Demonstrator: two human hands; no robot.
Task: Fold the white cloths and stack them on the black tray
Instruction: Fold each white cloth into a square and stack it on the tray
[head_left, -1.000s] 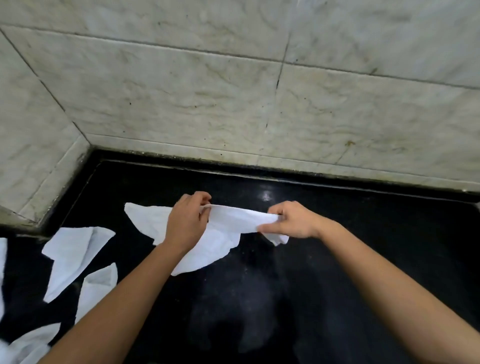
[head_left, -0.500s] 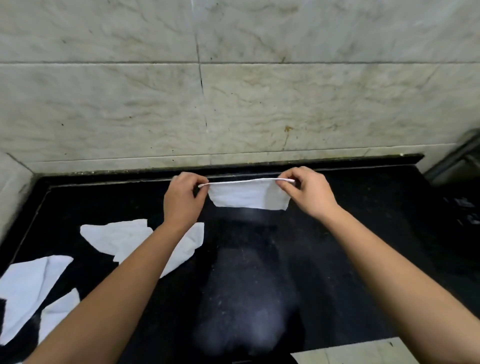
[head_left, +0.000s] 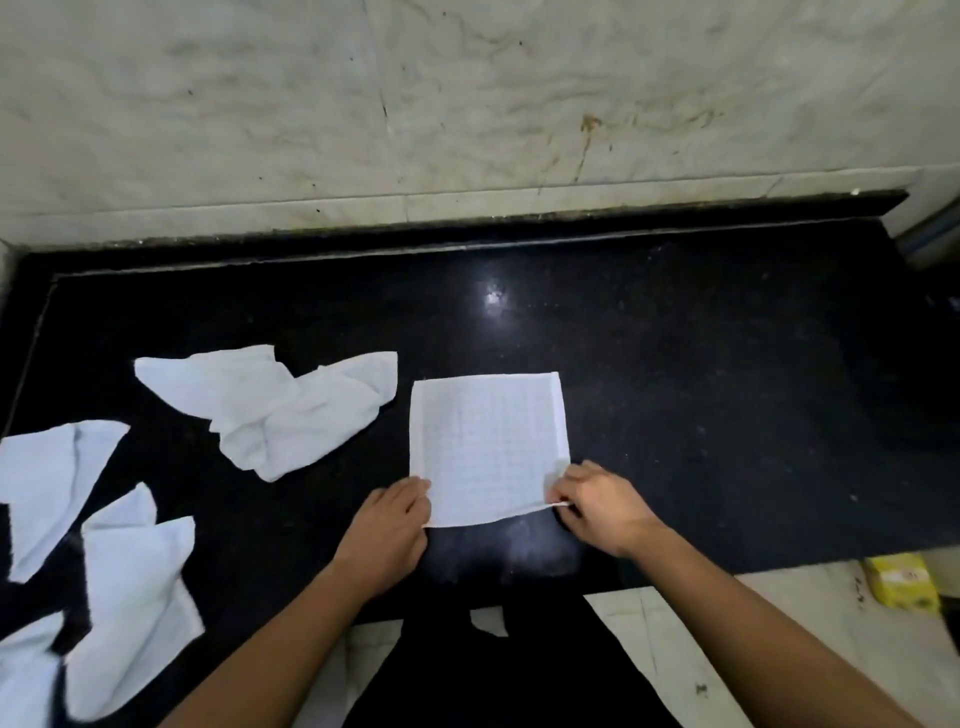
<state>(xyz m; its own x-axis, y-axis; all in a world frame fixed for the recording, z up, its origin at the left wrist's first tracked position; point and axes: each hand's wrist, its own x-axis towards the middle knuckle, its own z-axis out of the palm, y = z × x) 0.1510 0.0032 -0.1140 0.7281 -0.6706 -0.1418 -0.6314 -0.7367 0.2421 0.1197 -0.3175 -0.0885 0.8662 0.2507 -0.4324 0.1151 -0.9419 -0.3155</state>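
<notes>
You have a white, waffle-textured square cloth (head_left: 488, 447) spread flat on the glossy black stone counter (head_left: 701, 395), roughly in the middle of it and well clear of the pale marble wall (head_left: 467, 104) behind. Your left hand (head_left: 389, 525) sits at the near left corner of that cloth, fingers curled together with the fingertips (head_left: 421, 491) over its edge, though you cannot tell from here whether they pinch it or only press it down. Your right hand (head_left: 597, 506) is at the near right corner, thumb and fingers closed on the cloth's edge, and that corner lifts slightly off the counter between them. Just to the left of the flat cloth, not touching it, lies a crumpled white cloth (head_left: 270, 410) with its folds bunched in the middle. Further left, near the counter's edge, you have a loose white cloth (head_left: 47, 483) that runs partly out of view, and nearer to you another rumpled white cloth (head_left: 130, 597). A scrap of more white fabric (head_left: 26, 675) shows at the bottom left corner. Beyond the counter's near edge, on the pale tiled floor (head_left: 779, 623) to your right, sits a small yellow box (head_left: 901, 582).
</notes>
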